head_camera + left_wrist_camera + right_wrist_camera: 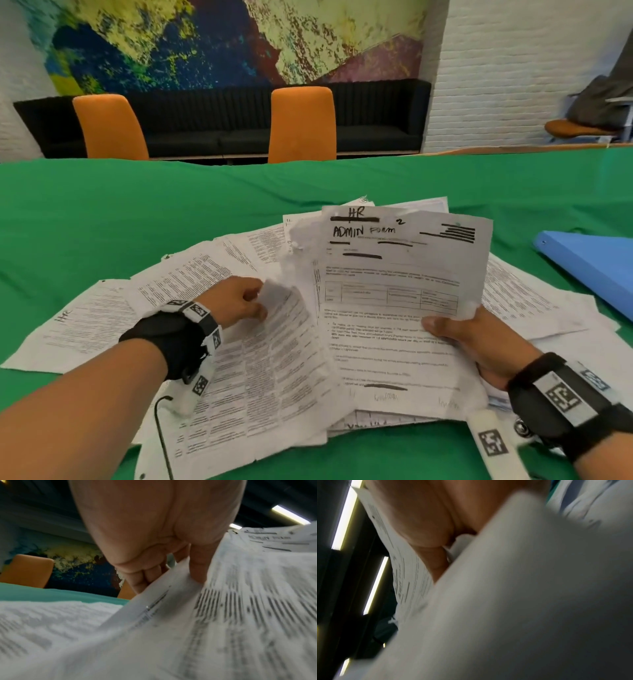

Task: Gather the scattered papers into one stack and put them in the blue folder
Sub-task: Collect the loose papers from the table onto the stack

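Observation:
A sheaf of white papers topped by the sheet marked "HR ADMIN FORM" (397, 301) is lifted above the table; my right hand (459, 334) grips its right edge, thumb on top. My left hand (239, 301) pinches the upper corner of a printed sheet (260, 370) lying to the left of the sheaf, thumb on top (197, 566) and fingers underneath. More printed papers (102, 322) lie scattered on the green tablecloth (137, 212), left and right. The blue folder (596, 263) lies shut at the right edge. In the right wrist view, blurred paper (522, 601) hides most of my right hand (429, 550).
Two orange chairs (109, 126) (303, 123) stand at the table's far side before a black bench. A cable (161, 428) runs over the papers near my left wrist. Bare green cloth stretches behind the papers.

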`<state>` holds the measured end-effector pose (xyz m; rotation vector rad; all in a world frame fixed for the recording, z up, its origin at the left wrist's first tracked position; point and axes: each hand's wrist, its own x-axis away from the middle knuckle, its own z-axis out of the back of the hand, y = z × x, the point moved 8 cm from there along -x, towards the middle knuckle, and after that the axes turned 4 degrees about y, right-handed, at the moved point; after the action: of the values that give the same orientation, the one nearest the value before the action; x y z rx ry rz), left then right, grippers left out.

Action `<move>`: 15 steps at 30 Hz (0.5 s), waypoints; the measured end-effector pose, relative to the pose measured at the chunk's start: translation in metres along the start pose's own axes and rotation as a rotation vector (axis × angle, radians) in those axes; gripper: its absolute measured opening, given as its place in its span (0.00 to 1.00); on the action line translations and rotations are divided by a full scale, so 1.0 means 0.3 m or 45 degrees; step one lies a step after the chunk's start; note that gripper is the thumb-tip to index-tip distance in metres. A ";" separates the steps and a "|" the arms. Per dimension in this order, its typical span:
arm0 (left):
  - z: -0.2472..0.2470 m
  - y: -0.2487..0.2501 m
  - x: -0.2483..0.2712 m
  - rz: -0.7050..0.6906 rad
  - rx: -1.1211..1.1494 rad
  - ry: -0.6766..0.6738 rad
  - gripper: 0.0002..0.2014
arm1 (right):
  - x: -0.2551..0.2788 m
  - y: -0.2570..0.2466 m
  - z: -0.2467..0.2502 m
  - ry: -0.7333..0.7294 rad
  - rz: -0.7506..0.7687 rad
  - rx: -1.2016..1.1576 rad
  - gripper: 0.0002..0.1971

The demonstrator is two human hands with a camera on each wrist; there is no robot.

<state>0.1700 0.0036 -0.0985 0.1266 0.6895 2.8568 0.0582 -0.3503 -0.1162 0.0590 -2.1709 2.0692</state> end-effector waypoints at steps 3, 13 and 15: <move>0.098 0.001 0.023 0.032 0.078 0.126 0.06 | 0.001 -0.040 0.035 0.099 0.078 -0.185 0.21; 0.190 -0.061 0.139 0.261 0.492 0.269 0.09 | 0.006 -0.110 0.059 0.006 0.034 -0.650 0.40; 0.143 -0.033 0.168 0.255 0.726 0.229 0.09 | 0.020 -0.123 0.014 0.004 0.084 -0.522 0.33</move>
<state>0.1281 0.0420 -0.0632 0.0196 1.5956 2.7825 0.0565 -0.3559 -0.0790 -0.0614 -2.5762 1.6082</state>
